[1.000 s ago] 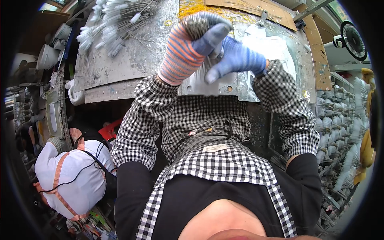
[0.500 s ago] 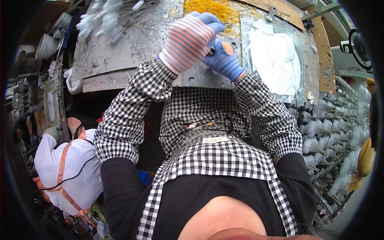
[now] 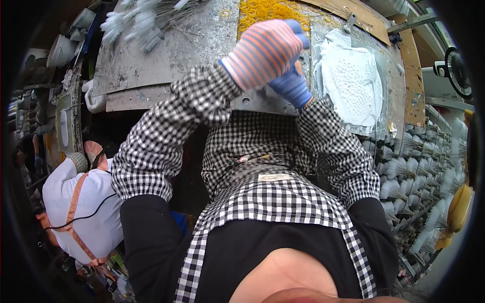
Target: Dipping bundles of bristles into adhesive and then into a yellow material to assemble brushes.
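Observation:
My left hand (image 3: 265, 54), in a pink-and-blue striped knit glove, is closed, its curled fingers turned away from view. It lies over part of my right hand (image 3: 292, 87), which wears a blue glove with bare skin showing near the fingertips. The right fingers are bent too. Both hands meet above the near part of the metal-topped table (image 3: 172, 70); whatever they hold is hidden behind the gloves. Just beyond them lies a heap of yellow rubber rings (image 3: 275, 14). To the right of my right hand is a wet-looking white cloth (image 3: 352, 81).
White-bristled brushes with thin wire stems (image 3: 146, 25) lie at the table's far left. Racks of similar brushes (image 3: 411, 177) stand at my right, below a small fan (image 3: 457, 70). A person in a white top (image 3: 83, 214) is at my left. A wooden strip (image 3: 411, 76) borders the table's right side.
Both hands have shifted to the right, the left one further, so it covers more of the right hand. A small dark thing seen between them earlier is now hidden. The view has tilted slightly.

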`<action>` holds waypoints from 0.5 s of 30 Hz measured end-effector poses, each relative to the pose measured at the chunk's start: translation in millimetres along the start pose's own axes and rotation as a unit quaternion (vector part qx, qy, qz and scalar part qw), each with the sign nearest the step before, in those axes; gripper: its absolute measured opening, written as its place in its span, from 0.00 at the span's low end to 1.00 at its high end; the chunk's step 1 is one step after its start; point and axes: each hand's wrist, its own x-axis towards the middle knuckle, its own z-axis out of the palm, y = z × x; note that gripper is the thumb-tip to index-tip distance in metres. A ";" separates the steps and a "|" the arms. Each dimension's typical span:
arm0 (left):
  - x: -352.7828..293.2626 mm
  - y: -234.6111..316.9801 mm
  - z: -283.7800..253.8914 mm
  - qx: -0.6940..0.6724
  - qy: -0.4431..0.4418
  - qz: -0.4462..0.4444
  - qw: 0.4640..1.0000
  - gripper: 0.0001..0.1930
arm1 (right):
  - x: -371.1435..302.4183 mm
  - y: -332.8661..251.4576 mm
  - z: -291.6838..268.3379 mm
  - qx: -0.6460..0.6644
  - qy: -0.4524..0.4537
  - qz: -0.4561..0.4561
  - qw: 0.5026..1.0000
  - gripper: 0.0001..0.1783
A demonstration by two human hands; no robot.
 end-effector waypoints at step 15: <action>12.5 -9.2 1.4 -0.037 0.026 0.015 0.999 0.11 | 13.6 5.0 -3.6 0.102 -0.176 0.163 0.965 0.22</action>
